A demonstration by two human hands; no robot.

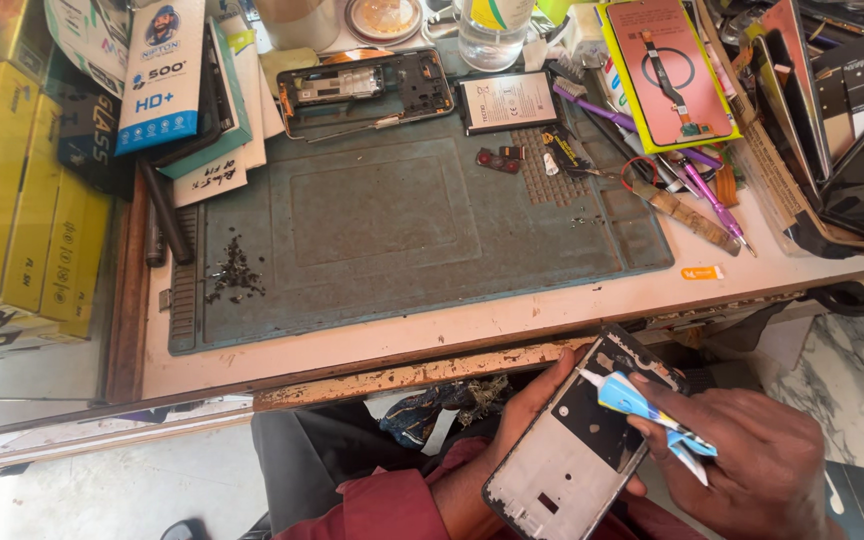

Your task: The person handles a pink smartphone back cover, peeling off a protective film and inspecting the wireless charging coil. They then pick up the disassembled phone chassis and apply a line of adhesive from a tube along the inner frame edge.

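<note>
My left hand holds a bare phone frame from underneath, tilted, below the front edge of the workbench. My right hand grips a small blue glue tube with a white nozzle, whose tip rests at the upper inner edge of the frame. On the bench lies a blue-grey work mat with an opened phone body and a flat battery at its far edge.
Small screws are heaped on the mat's left side. Brushes, tweezers and a screwdriver lie at the right, beside a yellow-backed display part and dark screens. Yellow boxes are stacked at the left. A bottle stands at the back.
</note>
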